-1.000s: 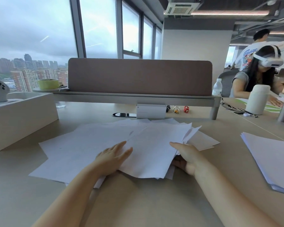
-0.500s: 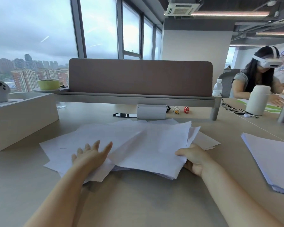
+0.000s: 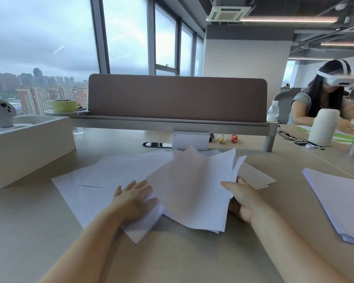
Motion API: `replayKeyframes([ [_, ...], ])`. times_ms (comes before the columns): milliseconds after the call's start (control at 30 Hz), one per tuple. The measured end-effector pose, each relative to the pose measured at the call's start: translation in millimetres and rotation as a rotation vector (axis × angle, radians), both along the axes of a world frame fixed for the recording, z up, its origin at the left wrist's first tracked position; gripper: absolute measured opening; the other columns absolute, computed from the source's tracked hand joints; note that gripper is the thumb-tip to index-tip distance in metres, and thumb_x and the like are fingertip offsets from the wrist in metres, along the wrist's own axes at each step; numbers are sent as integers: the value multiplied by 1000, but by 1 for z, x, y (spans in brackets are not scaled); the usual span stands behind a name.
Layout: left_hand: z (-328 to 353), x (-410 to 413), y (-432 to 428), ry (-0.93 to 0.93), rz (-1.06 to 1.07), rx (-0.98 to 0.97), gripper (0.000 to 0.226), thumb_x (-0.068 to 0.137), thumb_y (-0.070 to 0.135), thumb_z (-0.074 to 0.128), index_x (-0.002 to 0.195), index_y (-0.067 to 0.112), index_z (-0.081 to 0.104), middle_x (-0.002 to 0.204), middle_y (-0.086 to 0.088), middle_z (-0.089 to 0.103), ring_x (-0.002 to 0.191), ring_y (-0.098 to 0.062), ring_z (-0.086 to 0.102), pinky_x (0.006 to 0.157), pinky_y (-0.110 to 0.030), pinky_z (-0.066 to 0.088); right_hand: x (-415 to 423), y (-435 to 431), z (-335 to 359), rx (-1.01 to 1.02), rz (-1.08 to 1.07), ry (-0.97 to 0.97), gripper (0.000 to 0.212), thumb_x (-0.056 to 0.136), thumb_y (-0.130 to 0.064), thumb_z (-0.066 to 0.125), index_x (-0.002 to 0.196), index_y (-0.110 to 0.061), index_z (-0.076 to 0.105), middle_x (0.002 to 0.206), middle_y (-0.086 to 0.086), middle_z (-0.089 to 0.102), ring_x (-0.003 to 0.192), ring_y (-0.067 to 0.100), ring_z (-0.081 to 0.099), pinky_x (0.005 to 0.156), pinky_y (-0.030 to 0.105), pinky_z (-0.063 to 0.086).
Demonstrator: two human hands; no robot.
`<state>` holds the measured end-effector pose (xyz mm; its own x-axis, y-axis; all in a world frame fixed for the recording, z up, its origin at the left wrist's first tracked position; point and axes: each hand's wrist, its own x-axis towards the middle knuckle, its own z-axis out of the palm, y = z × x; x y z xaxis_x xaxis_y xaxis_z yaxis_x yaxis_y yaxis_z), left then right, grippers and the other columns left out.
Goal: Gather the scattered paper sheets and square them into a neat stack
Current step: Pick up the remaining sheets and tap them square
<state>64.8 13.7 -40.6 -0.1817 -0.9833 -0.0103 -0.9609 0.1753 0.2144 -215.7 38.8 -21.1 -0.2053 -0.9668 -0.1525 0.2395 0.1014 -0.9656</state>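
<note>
On paper sheets (image 3: 192, 190), illegibly faint print (image 3: 184, 176)

Brown desk divider (image 3: 177, 98) — tall windows (image 3: 70, 37) behind it, ceiling light strip (image 3: 288, 19) above right, beige desk (image 3: 172, 258) below.

In front of the dull brown divider (image 3: 177, 97), the paper sheets (image 3: 114, 176) are plain white and the bench (image 3: 172, 258) pale beige. Left of the divider sits a lime-green tape roll (image 3: 63, 105); beneath its right end, a red trinket (image 3: 234, 138).
</note>
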Motion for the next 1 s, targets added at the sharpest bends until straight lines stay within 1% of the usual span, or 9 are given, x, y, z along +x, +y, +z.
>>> replayKeyframes([
  [133,0,-10,-2,-97,173,-37,47,93,60,22,135,45,36,148,9,33,140,-24,26,113,-54,16,4,3,1,29,-17,-10,16,93,-3,49,104,-4,60,89,14,67,79,31,63,69,37,54],
  [267,0,-20,-3,-108,269,-55,56,92,57,20,141,35,34,150,2,32,140,-29,23,113,-53,18,5,7,4,17,-11,-69,13,92,-5,52,89,-6,64,83,12,68,80,31,62,75,39,53],
  [533,6,-22,5,-60,463,24,116,59,96,10,148,23,26,159,-5,17,144,-42,7,109,-64,8,0,1,0,-20,-25,-188,20,96,-16,48,103,-12,67,87,9,75,85,30,67,70,37,55],
  [667,4,-26,4,45,269,58,70,84,72,14,143,37,28,156,-1,21,145,-33,13,112,-55,11,1,1,0,1,-10,-213,21,97,-19,48,107,-12,65,98,11,69,85,29,65,71,37,54],
  [767,19,-42,16,328,196,60,39,100,34,29,130,17,48,139,-11,42,133,-25,33,111,-37,23,4,3,1,17,42,-141,19,94,-15,51,104,-8,66,100,13,71,89,32,65,81,41,53],
  [833,30,-51,24,750,213,83,12,93,9,46,87,10,57,93,-8,56,96,-9,52,82,-21,39,8,3,-1,21,59,-75,16,94,-11,52,102,-8,66,99,12,71,89,30,66,81,39,53],
  [867,33,-52,25,924,223,88,18,87,2,50,71,11,50,73,-3,51,76,-2,54,69,-18,41,9,3,-1,17,55,-46,15,94,-9,52,102,-9,65,97,11,70,88,29,65,80,38,53],
  [933,33,-39,19,935,249,-55,16,80,-2,50,69,9,49,64,-2,54,53,10,54,65,-15,44,12,3,-2,5,36,-24,16,92,-3,54,103,-8,64,96,11,70,86,28,65,76,36,53],
  [1000,25,-16,5,660,321,-134,26,79,4,51,103,8,61,104,-9,64,96,-1,64,89,-29,41,12,3,-3,4,15,-40,16,91,0,55,104,-5,63,95,13,70,83,28,66,70,35,54],
])
